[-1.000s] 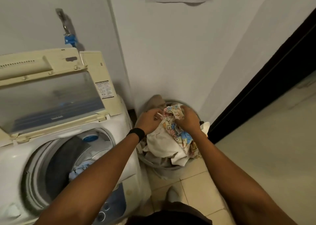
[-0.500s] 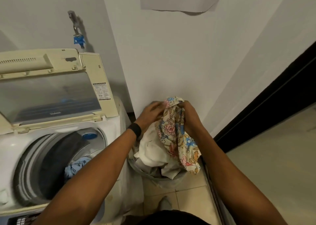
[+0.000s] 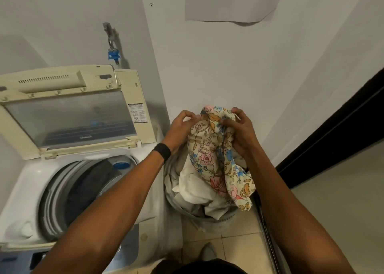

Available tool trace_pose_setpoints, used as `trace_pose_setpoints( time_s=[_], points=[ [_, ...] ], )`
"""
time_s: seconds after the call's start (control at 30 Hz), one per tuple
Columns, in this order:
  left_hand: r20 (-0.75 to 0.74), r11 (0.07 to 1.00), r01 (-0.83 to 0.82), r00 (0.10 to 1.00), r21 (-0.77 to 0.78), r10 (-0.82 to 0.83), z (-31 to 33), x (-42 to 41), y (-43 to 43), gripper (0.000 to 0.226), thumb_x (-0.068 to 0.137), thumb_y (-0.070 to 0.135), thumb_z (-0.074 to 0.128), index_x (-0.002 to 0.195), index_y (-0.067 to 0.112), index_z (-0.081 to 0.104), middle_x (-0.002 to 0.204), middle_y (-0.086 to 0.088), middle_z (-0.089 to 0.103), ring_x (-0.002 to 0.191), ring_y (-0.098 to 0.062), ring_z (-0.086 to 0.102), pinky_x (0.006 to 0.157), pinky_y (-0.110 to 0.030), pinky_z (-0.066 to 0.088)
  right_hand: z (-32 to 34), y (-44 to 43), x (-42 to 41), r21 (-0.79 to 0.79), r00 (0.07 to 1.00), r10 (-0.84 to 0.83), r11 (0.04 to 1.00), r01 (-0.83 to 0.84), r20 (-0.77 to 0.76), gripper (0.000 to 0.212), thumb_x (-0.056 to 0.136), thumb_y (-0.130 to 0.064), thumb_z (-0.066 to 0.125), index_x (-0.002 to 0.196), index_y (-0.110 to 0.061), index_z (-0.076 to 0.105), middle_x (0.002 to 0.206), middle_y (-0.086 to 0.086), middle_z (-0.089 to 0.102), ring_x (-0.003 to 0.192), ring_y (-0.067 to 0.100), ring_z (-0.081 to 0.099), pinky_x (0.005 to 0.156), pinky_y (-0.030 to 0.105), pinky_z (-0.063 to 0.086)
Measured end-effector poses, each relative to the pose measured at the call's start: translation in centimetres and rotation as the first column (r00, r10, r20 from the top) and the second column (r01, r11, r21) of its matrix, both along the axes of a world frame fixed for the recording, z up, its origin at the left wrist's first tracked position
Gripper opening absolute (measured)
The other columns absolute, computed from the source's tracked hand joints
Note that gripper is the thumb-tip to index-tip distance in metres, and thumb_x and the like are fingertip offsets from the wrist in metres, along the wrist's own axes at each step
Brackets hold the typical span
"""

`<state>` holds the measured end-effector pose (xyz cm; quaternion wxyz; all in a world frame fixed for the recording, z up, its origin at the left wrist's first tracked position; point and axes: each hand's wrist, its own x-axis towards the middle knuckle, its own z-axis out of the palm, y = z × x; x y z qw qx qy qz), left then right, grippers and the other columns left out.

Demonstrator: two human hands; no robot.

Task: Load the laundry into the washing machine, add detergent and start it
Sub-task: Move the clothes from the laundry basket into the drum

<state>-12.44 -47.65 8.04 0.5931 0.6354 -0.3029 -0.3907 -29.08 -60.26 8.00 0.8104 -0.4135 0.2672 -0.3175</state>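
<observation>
The left hand (image 3: 180, 128) and right hand (image 3: 242, 133) each pinch the top edge of a cream floral-print cloth (image 3: 216, 157), which hangs over the round grey laundry basket (image 3: 221, 219); the white top-loading washing machine (image 3: 27, 182) stands just left, lid raised, drum mouth open

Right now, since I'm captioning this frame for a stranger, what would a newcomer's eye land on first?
The bright floral cloth, held up by the left hand and right hand above a laundry basket of pale clothes at centre right. Next, the washing machine at left, its lid raised and dark laundry already in the drum.
</observation>
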Motion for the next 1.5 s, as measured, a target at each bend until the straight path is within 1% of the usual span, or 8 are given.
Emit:
trace_pose_setpoints(
  time_s=[0.2,0.4,0.5,0.67,0.87,1.07,1.3,1.5],
  points=[
    [0.248,0.993,0.103,0.965,-0.051,-0.087,2.1,1.9,0.9,0.027,0.1,0.027,0.068,0.116,0.006,0.075,0.112,-0.007,0.079,0.103,-0.022,0.076,0.092,-0.04,0.061,2.6,1.3,0.9,-0.03,0.999,-0.029,0.999,0.03,0.041,0.027,0.083,-0.023,0.085,0.085,-0.018,0.059,0.1,0.016,0.073,0.099,0.04,0.071,0.087,0.055,0.059],
    [0.455,0.97,0.192,0.884,-0.149,-0.105,3.6,3.6,0.5,0.013,0.098,0.017,0.071,0.109,0.013,0.077,0.102,0.01,0.075,0.094,0.005,0.07,0.09,-0.023,0.057,4.1,3.3,0.9,-0.189,0.98,-0.191,0.966,0.178,-0.052,0.055,0.081,0.017,0.069,0.118,-0.023,0.058,0.128,0.015,0.063,0.1,0.034,0.073,0.08,0.054,0.062],
    [0.549,0.936,0.347,0.795,-0.066,-0.256,3.0,4.8,0.9,0.007,0.094,0.004,0.07,0.097,0.009,0.075,0.096,0.001,0.071,0.092,-0.002,0.065,0.09,-0.025,0.052,4.3,4.4,0.7,-0.214,0.967,-0.252,0.947,0.238,-0.039,0.067,0.078,0.025,0.065,0.124,-0.024,0.06,0.125,0.01,0.069,0.1,0.028,0.074,0.078,0.049,0.064],
    [0.318,0.873,0.487,0.833,-0.034,-0.453,3.3,4.1,1.0,0.016,0.09,0.027,0.069,0.1,0.014,0.066,0.1,-0.003,0.071,0.091,-0.008,0.07,0.077,-0.023,0.056,5.1,6.5,1.0,-0.429,0.957,-0.228,0.894,0.132,-0.18,0.052,0.082,0.017,0.071,0.121,-0.015,0.061,0.11,0.01,0.075,0.091,0.025,0.074,0.074,0.042,0.064],
    [0.505,0.871,0.453,0.806,-0.193,-0.307,3.9,4.3,0.9,0.01,0.102,0.02,0.066,0.107,0.012,0.063,0.083,0.013,0.071,0.077,-0.006,0.067,0.074,-0.023,0.054,6.2,8.4,2.8,-0.612,0.905,-0.264,0.791,0.005,-0.333,0.057,0.081,-0.003,0.084,0.125,-0.022,0.054,0.123,0.005,0.061,0.082,0.016,0.073,0.067,0.037,0.063],
    [0.366,0.91,0.289,0.915,-0.298,-0.171,3.0,5.8,1.7,0.007,0.108,0.014,0.052,0.109,0.007,0.049,0.1,-0.015,0.071,0.094,-0.03,0.073,0.076,-0.042,0.061,5.4,8.4,1.2,-0.599,0.75,-0.203,0.742,-0.301,-0.629,0.033,0.096,-0.042,0.07,0.103,-0.009,0.068,0.097,0.017,0.074,0.083,0.023,0.073,0.076,0.043,0.059],
    [0.133,0.924,0.249,0.967,-0.291,-0.219,4.0,4.5,1.7,0.003,0.11,0.016,0.048,0.111,0.018,0.049,0.116,-0.022,0.065,0.099,-0.031,0.072,0.075,-0.034,0.061,7.1,8.4,1.2,-0.769,0.805,-0.397,0.63,-0.111,-0.441,0.022,0.1,-0.032,0.068,0.093,-0.012,0.073,0.083,0.005,0.073,0.076,0.013,0.067,0.071,0.036,0.053],
    [0.371,0.941,0.191,0.925,-0.278,-0.079,3.8,2.4,1.2,0.026,0.113,0.024,0.041,0.091,0.014,0.049,0.08,0.0,0.054,0.072,-0.009,0.052,0.071,-0.033,0.046,7.7,8.5,3.2,-0.821,0.795,-0.391,0.526,-0.222,-0.465,0.023,0.096,-0.037,0.072,0.087,-0.016,0.069,0.072,-0.005,0.068,0.064,0.011,0.061,0.062,0.031,0.047]
  ],
)
